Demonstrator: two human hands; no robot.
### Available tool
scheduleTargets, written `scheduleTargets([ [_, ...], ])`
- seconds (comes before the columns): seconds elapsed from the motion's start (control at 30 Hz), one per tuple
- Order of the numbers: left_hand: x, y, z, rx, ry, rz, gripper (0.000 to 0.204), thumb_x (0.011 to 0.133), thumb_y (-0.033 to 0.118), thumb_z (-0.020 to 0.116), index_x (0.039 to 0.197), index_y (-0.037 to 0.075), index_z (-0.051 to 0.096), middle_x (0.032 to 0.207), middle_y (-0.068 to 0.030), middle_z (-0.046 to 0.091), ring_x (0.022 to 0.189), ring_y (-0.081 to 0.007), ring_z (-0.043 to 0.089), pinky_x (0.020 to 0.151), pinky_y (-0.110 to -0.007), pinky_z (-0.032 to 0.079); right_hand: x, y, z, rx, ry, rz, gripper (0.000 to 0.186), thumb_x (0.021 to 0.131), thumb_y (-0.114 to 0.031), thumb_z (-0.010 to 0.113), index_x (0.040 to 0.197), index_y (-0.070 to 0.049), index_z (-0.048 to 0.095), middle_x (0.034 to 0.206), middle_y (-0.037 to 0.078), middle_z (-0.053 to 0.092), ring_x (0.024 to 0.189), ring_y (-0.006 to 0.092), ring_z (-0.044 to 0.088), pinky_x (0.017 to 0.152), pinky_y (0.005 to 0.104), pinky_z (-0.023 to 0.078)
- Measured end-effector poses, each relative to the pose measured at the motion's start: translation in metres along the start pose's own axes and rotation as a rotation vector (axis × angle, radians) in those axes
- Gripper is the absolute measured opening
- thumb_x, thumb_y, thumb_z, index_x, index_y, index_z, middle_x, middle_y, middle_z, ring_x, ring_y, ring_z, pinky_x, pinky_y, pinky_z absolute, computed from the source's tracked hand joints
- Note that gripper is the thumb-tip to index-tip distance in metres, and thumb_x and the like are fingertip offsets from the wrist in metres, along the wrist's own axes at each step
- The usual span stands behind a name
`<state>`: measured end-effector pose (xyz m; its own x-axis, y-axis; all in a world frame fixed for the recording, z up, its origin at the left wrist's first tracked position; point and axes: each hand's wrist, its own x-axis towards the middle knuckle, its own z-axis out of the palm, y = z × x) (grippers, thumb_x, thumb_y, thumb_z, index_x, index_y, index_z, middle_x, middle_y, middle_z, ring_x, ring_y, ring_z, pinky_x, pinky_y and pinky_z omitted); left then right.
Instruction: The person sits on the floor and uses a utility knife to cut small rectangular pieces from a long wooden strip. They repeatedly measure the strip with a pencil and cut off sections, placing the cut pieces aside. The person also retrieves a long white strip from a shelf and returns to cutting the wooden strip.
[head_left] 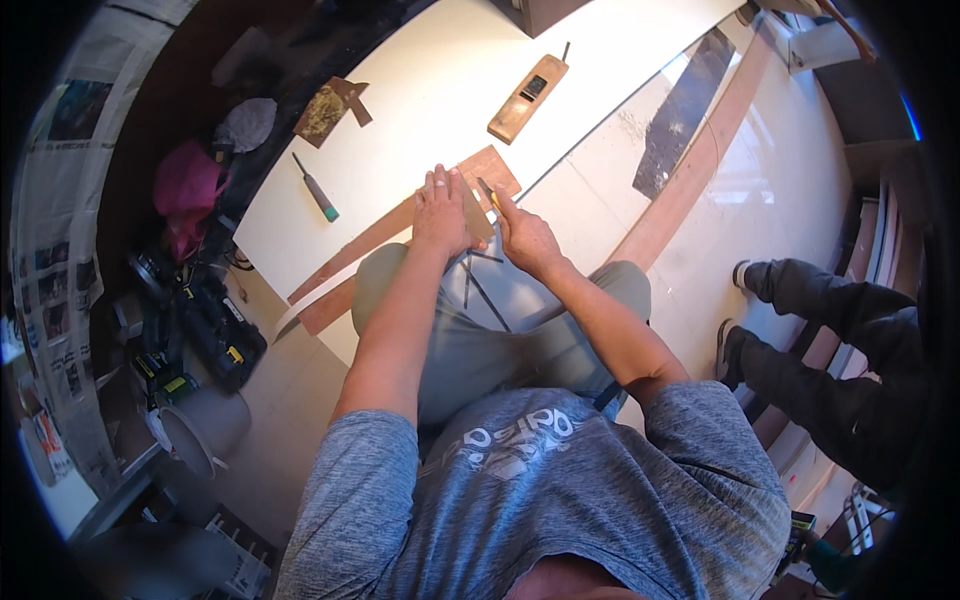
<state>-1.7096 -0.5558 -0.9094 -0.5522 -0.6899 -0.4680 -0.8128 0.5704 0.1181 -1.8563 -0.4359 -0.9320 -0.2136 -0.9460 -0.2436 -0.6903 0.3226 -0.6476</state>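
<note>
My left hand lies over a small tan board, fingers extended, with the thumb at its lower edge. In my right hand is a slim yellow cutter knife, its dark tip pointing up and left beside that board. A wood veneer strip runs from the lower left, passing under my left hand. Its wider reddish-brown end shows just beyond my fingers. My hand hides the part between. All this rests at the near edge of a white board, close to my knees.
On the white board lie a wooden hand plane, a green-ended handled tool and a brown scrap. A long wood strip stretches along the floor at right. Another person's legs are at right; a tool case stands left.
</note>
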Motion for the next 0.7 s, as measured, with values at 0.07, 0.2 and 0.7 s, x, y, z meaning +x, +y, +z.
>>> scheduleTargets([
  [0.07,0.0,0.001,-0.001,-0.003,0.007,0.004,0.155,0.055,0.062,0.098,0.169,0.001,0.012,0.174,-0.0245,0.016,0.163,-0.0403,0.016,0.131,-0.054,0.023,-0.008,-0.001,0.006,-0.027,-0.006,0.01,0.058,0.106,-0.021,0.051,0.161,-0.008,0.039,0.094,0.031,0.072,0.084,0.0495,0.071,0.079,0.0582,0.056],
  [0.2,0.001,0.001,-0.001,0.004,-0.011,-0.006,0.155,0.056,0.062,0.098,0.169,0.002,0.011,0.175,-0.0241,0.014,0.163,-0.0398,0.014,0.131,-0.054,0.022,-0.012,-0.001,0.017,-0.039,0.014,-0.027,0.057,0.105,-0.019,0.053,0.159,-0.005,0.041,0.087,0.029,0.069,0.078,0.0487,0.069,0.072,0.0578,0.056],
  [0.7,0.0,0.001,-0.001,-0.026,0.045,0.003,0.146,0.06,0.054,0.099,0.168,0.002,0.016,0.173,-0.0246,0.019,0.162,-0.0395,0.02,0.131,-0.055,0.024,-0.006,-0.018,0.017,-0.13,0.023,-0.074,0.079,0.091,-0.02,0.074,0.158,0.003,0.039,0.08,0.027,0.07,0.072,0.0437,0.073,0.065,0.0519,0.06],
])
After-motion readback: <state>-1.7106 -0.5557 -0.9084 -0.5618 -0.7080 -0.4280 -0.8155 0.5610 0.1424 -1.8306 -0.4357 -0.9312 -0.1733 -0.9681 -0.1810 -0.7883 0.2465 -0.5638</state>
